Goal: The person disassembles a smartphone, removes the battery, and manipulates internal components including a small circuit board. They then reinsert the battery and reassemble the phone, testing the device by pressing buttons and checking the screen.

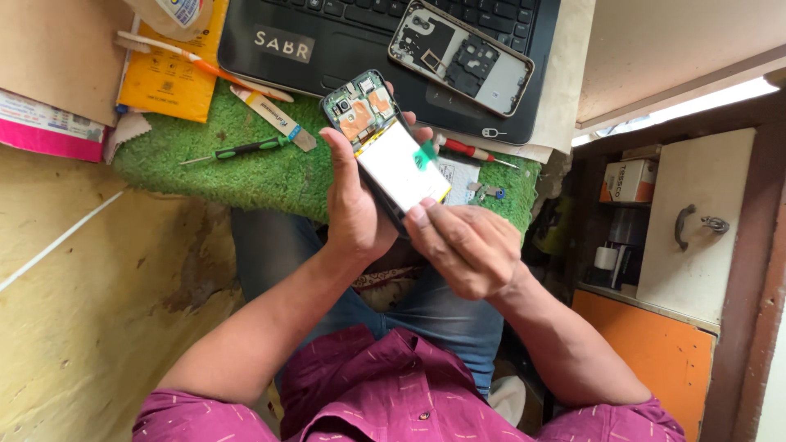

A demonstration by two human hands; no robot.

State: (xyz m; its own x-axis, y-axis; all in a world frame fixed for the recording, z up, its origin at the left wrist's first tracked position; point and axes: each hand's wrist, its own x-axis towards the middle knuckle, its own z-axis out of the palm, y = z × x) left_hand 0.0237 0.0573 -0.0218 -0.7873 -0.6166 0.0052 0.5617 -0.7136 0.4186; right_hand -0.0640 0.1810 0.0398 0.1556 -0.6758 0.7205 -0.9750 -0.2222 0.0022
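The left hand (354,209) is wrapped around an opened phone (385,147) with its back cover off. The thumb lies along the phone's left edge and the fingers curl round the far edge, so this hand is clamped on the phone. Inside the phone you can see a big white battery (401,168), with a small green tab (424,154) on it. Near the top of the phone there are little orange and green parts.

The right hand (467,245) is just below the phone. Its fingertips (419,214) press on the bottom end of the phone, by the lower edge of the battery. It touches the phone but is not wrapped around it.

The phone is held up over a green grass mat (262,172). Behind the phone sits a black laptop (327,41), and a phone back frame (460,56) lies on the laptop keys. Left of the phone, on the mat, there is a green screwdriver (241,149) and a flat pry tool (272,117). Right of the phone lies a red screwdriver (471,151). Far left of the phone is a yellow packet (168,78). Far right of the phone stands a white cupboard door (696,221) with a dark handle
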